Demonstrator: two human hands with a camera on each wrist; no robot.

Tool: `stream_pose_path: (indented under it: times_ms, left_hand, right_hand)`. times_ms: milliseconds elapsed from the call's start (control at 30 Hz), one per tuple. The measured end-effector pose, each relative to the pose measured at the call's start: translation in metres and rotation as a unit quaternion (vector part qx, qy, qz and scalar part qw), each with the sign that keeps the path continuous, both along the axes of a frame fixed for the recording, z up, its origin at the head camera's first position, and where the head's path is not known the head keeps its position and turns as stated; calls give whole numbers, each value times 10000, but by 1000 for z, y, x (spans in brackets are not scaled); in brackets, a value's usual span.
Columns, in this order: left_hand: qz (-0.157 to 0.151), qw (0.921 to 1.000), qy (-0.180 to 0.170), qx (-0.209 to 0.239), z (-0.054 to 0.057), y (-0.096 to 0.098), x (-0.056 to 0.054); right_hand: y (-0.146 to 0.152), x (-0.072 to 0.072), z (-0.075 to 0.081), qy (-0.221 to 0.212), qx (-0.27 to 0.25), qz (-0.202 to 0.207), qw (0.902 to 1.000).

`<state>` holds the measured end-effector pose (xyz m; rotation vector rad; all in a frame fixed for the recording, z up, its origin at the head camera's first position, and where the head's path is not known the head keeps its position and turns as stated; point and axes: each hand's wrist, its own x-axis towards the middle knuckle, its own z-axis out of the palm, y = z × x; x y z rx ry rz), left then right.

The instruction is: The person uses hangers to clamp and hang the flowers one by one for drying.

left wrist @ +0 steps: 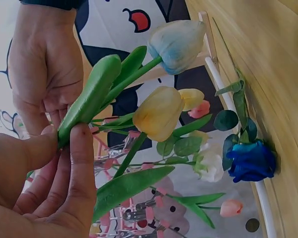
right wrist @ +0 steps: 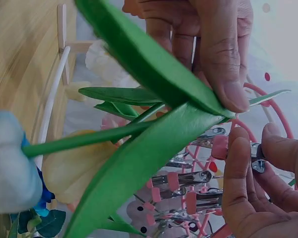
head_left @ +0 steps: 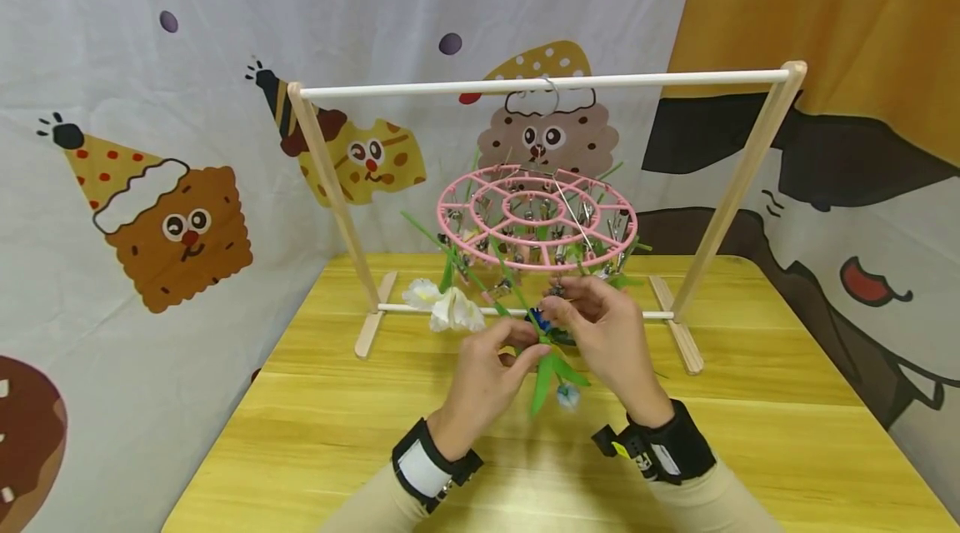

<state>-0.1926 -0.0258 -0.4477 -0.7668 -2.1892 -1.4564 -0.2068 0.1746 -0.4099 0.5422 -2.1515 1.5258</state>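
Observation:
My left hand (head_left: 483, 371) pinches the stem of an artificial tulip (left wrist: 176, 47) between thumb and fingers. This tulip has a pale blue-white bloom hanging downward and long green leaves (right wrist: 134, 153). Just to the right, my right hand (head_left: 609, 341) pinches the metal end of a pink-tipped clip (right wrist: 220, 147) between thumb and forefinger. The clip belongs to a round pink hanging rack (head_left: 450, 237), just above both hands. In the right wrist view, the leaf base at the left fingertips is close to the clip's pink tip.
The rack hangs by a hook from a wooden stand's white bar (head_left: 420, 88). Yellow tulips (left wrist: 159, 113), white flowers (head_left: 456, 311) and a pink tulip (left wrist: 231, 208) hang below it. A blue rose (left wrist: 252, 161) lies on the wooden table (head_left: 315, 433). Behind stands a cartoon-printed cloth (head_left: 375, 8).

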Motion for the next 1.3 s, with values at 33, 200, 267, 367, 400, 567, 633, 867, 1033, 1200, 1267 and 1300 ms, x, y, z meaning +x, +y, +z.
stream_pose_path:
  times_ms: [33, 200, 267, 367, 400, 567, 633, 867, 1033, 1200, 1267, 1300]
  left_hand:
    - [12, 10000, -9, 17, 0, 1, -1]
    - [12, 9999, -42, 154, -1, 8, -4]
    - [37, 9998, -18, 175, -1, 11, -5]
    - [112, 9997, -15, 202, -1, 15, -6]
    - [152, 9997, -34, 195, -2, 17, -6]
    - [258, 9992, -202, 236, -2, 24, -9]
    - [239, 9989, -282, 300, -2, 26, -10]
    - [256, 9980, -455, 357, -2, 32, -11]
    - [302, 9977, -511, 318, -2, 34, -13]
    - [262, 9975, -551, 357, -2, 36, -15]
    - [232, 9973, -577, 397, -2, 37, -16]
    - [214, 9971, -596, 425, -2, 37, -16]
  right_hand:
    - [1, 0, 0, -46, -22, -4, 10000]
    - [6, -2, 1, -307, -292, -3, 9991]
    - [8, -4, 1, -386, -446, 3, 9983]
    - [10, -5, 1, -410, -563, -20, 9976]
    - [11, -6, 2, -411, -587, -37, 9974]
    - [16, -7, 2, -493, -516, -230, 9972]
    - [17, -7, 2, -568, -524, -304, 9965]
    - [20, -7, 2, -702, -761, -350, 9940]
    - [21, -6, 4, -850, -951, -376, 9911]
    - [21, -6, 6, -1052, -1212, -282, 9866]
    - [20, -5, 7, -1152, -1283, -232, 9848]
    - [20, -5, 7, -1205, -1315, -205, 9837]
